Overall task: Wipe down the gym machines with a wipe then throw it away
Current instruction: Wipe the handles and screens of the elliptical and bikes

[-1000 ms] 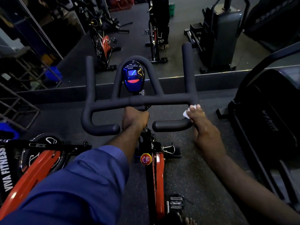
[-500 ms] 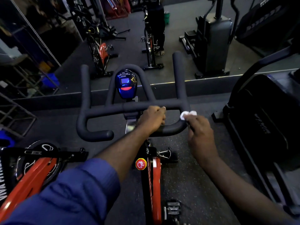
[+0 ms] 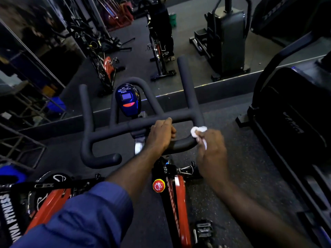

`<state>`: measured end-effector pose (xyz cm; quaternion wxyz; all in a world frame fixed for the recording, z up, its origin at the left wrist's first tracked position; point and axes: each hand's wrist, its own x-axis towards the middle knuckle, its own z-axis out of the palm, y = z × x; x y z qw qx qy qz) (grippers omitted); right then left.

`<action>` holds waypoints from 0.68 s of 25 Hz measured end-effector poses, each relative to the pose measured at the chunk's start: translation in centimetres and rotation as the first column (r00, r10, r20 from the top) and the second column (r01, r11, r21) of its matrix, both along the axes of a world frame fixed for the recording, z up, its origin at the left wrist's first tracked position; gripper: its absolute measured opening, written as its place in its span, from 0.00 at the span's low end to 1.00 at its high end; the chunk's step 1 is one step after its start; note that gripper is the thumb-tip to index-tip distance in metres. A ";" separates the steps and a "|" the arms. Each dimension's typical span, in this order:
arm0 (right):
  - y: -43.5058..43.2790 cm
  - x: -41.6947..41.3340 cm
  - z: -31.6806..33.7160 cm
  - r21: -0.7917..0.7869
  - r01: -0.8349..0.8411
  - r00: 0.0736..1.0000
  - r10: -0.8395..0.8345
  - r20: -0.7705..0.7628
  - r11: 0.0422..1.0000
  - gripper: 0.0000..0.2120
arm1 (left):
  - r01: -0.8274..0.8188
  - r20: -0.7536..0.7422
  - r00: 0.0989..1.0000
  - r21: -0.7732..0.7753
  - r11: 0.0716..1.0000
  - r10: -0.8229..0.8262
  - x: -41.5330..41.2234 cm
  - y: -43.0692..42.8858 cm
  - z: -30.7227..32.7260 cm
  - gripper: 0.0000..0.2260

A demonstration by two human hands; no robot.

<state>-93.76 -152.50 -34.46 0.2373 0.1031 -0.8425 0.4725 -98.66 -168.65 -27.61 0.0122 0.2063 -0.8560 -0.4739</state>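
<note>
Right of centre, the right hand pinches the white wipe at its fingertips, pressing it onto the handlebar's right bend; just left, the left hand curls round the crossbar, above the red bike frame

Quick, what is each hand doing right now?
Left hand: closed, gripping the handlebar.
Right hand: closed, holding the wipe against the handlebar's right bend.
</note>
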 end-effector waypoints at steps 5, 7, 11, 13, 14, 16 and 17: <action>-7.4 5.7 -0.5 -0.329 -0.013 0.995 0.043 0.086 0.944 0.06 | 0.000 -0.005 1.000 0.012 1.000 0.000 0.2 0.2 0.1 0.22; -8.2 6.0 -1.1 -0.336 -0.045 0.997 0.065 0.046 0.941 0.05 | 0.013 0.024 1.000 0.001 1.000 -0.013 0.2 0.1 0.2 0.22; -4.8 3.2 -3.6 -0.634 0.364 0.897 -0.071 0.437 0.682 0.08 | 0.126 0.178 0.980 -0.199 0.972 -0.091 0.0 0.0 -0.3 0.13; -2.9 -0.6 -3.3 -0.809 0.546 0.764 0.265 0.588 0.219 0.09 | 0.165 0.216 0.969 -0.217 0.962 -0.118 0.0 0.1 -0.3 0.13; -2.7 -1.9 -2.5 -0.845 0.535 0.759 0.430 0.489 0.016 0.13 | 0.176 0.206 0.971 -0.286 0.942 -0.118 0.0 0.1 -0.1 0.14; -3.5 -2.5 -0.8 -0.850 0.503 0.747 0.573 0.337 -0.156 0.17 | 0.183 0.193 0.974 -0.368 0.912 -0.117 0.0 0.3 0.2 0.18; -4.0 -1.9 -0.2 -0.846 0.505 0.728 0.612 0.310 -0.173 0.19 | 0.189 0.191 0.974 -0.372 0.909 -0.124 0.0 0.3 0.3 0.20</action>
